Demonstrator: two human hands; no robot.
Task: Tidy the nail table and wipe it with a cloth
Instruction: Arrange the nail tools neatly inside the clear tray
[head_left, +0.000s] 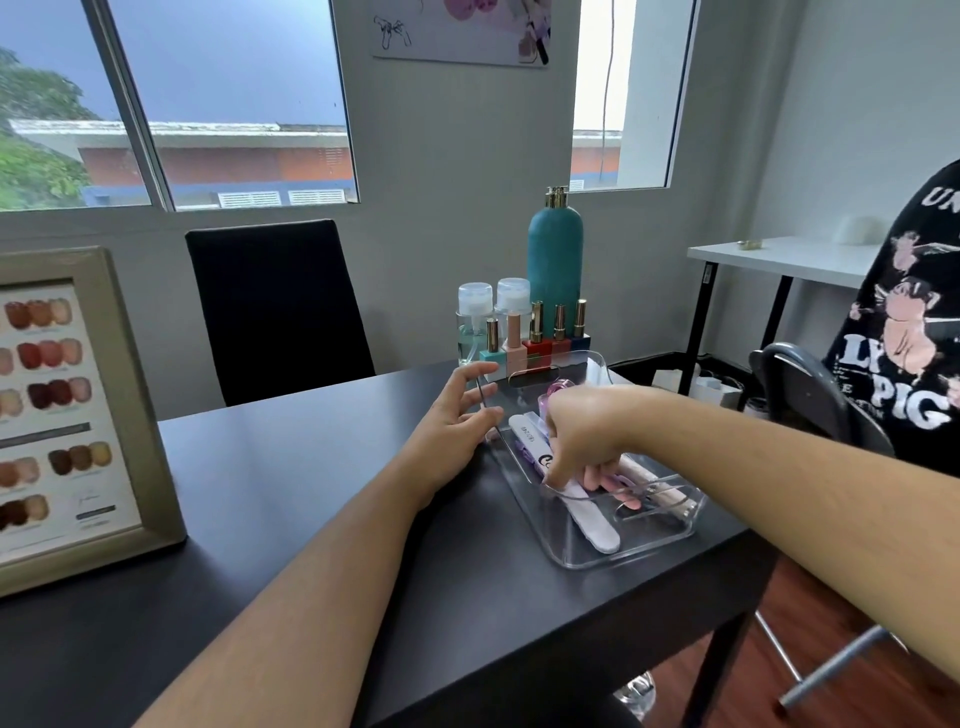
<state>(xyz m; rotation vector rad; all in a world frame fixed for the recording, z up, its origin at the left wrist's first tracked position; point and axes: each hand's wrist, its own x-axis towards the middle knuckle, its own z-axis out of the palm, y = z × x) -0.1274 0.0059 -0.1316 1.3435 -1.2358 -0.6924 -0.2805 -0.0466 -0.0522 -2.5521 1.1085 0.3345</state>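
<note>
Most of the small tools are already lying in the clear tray (583, 561) — nail files (596, 527) among them — and the polish bottles (536, 335) are standing in a row behind it on the nail table (311, 493). My left hand (457, 418) is resting spread against the tray's left rim, steadying it. My right hand (587, 431) is reaching down into the tray with fingers curled, but my own knuckles are hiding the tips, so I cannot tell what they are pinching, if anything. Wiping is looking undone — no cloth is showing anywhere.
</note>
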